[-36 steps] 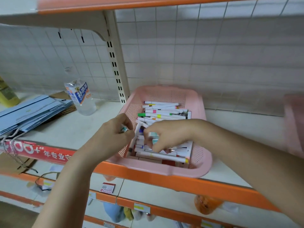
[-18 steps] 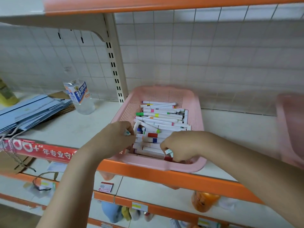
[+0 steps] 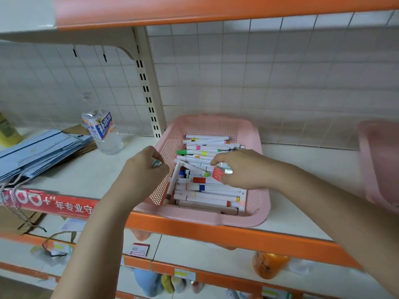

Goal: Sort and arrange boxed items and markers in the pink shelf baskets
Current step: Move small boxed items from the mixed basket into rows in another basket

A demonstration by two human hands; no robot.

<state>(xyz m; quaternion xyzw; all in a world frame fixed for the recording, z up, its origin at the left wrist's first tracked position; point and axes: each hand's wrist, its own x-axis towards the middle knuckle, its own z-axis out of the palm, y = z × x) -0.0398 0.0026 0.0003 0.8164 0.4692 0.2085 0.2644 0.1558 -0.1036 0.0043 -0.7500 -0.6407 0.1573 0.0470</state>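
Fingers of our right hand [image 3: 241, 169] pinch a small red box [image 3: 218, 173] over the markers [image 3: 207, 190] heaped in the pink basket [image 3: 257, 216] at the shelf's near edge. Our left hand [image 3: 144, 169], curled, holds a small white item [image 3: 156, 163] by the basket's left rim. Farther left stands a water bottle [image 3: 103, 132].

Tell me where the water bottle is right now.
In the head view, the bottle stands on the shelf left of the pink basket, beside the blue paper stack, near the tiled back wall.
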